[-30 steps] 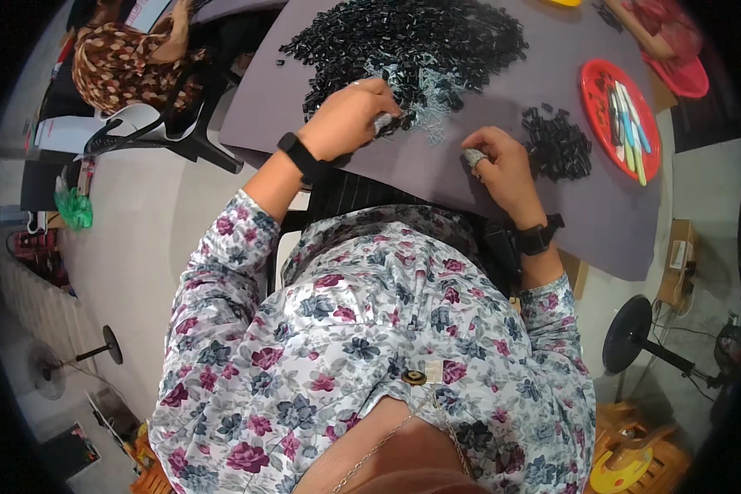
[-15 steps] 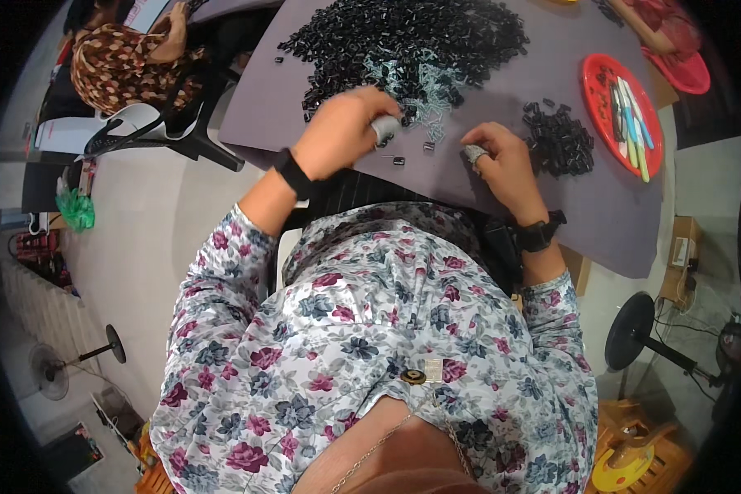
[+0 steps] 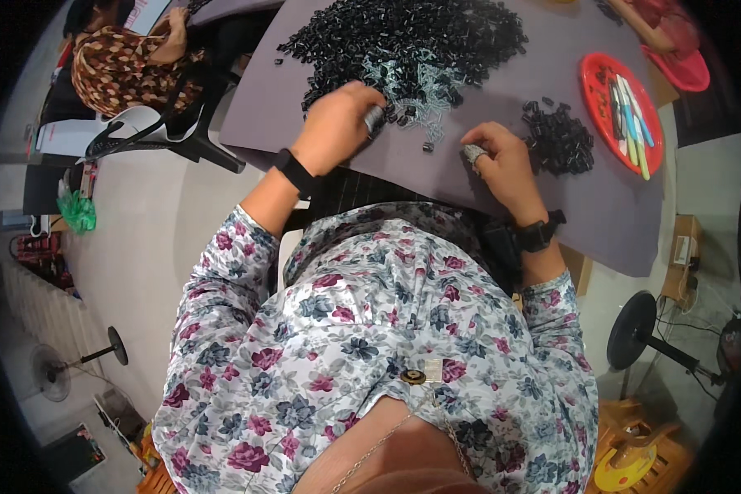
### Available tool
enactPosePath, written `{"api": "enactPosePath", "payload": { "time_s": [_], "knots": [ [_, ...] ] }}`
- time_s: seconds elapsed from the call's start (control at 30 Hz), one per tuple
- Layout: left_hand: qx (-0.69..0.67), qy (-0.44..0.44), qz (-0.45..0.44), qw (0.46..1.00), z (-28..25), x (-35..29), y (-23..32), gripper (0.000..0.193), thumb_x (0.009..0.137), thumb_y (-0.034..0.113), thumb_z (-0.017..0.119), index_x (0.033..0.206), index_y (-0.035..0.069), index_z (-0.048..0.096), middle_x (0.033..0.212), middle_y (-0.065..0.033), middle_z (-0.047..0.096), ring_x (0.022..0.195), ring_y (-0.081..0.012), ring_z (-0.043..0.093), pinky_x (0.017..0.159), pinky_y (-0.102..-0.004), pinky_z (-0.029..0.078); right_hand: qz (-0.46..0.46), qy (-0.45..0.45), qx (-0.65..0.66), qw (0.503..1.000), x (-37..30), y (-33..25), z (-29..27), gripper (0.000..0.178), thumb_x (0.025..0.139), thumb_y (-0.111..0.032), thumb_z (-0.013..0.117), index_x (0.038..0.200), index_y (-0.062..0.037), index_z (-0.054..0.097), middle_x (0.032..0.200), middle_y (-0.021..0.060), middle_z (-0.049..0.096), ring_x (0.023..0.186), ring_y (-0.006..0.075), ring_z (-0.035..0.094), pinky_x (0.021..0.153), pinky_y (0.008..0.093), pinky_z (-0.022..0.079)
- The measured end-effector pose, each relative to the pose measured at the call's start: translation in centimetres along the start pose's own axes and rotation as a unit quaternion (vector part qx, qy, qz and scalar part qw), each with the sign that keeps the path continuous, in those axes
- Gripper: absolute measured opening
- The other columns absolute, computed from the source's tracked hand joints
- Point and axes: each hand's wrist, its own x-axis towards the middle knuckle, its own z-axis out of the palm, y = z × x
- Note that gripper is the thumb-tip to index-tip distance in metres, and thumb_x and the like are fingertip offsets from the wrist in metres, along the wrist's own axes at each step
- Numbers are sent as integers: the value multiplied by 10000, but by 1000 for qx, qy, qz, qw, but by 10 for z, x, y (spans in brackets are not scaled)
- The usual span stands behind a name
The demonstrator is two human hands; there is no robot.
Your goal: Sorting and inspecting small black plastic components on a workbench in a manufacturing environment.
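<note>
My left hand is over the near left edge of the big pile of small black pieces. Its fingers are curled in against a thumb with a grey covering, and whatever is between them is hidden. Beside the pile's near side lie many clear, pin-like bits. Resting near the table's front edge, my right hand has its fingers bent into a pinch, with a grey covering on one digit; I cannot make out what it holds. A single small black piece lies between the hands.
A smaller heap of black pieces lies right of my right hand. Beyond it, a red tray holds several pen-like tools. Another person sits at far left; a second person's arm shows at far right.
My left hand has shifted slightly left and away from the table's front edge, its fingers closing. The loose black piece below it is no longer visible. My right hand has stayed put.
</note>
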Motion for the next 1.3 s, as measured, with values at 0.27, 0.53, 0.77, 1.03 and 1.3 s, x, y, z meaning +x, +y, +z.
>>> {"api": "enactPosePath", "payload": {
  "time_s": [0.27,0.53,0.77,1.03,1.3],
  "knots": [
    [1,-48,-13,999,-3,9,-25,336,771,-67,617,1065,58,718,993,-145,685,953,-381,666,835,-451,535,-14,-14,-33,999,0,6,-1,175,863,27,615,1030,4,665,909,23,648,718,78,599,628,243,463],
    [10,-97,-44,994,-1,19,-18,271,764,-44,644,1010,45,716,1023,-143,709,973,-362,682,821,-446,540,-15,-11,-32,999,-1,4,0,181,864,32,608,1032,0,666,908,21,652,714,76,593,622,242,459],
    [64,-94,-18,993,-6,23,-11,279,788,-13,629,1043,62,713,1021,-133,697,976,-361,674,819,-452,540,-1,-9,-26,1000,0,-1,-1,171,830,12,622,993,12,671,911,101,646,782,201,646,718,308,499],
    [97,-27,107,989,21,67,-2,490,791,-58,674,1252,107,646,1171,-103,626,1004,-349,661,860,-425,551,6,-13,-15,1000,-1,-2,-2,179,825,22,620,996,15,671,925,104,651,799,207,656,737,312,509],
    [45,-66,18,997,1,55,-35,364,773,-51,643,1114,54,711,1104,-150,713,1036,-361,679,885,-425,550,-14,-17,-43,999,0,2,-3,176,857,24,614,1025,1,662,897,30,651,726,79,607,636,240,462]
  ]
}}
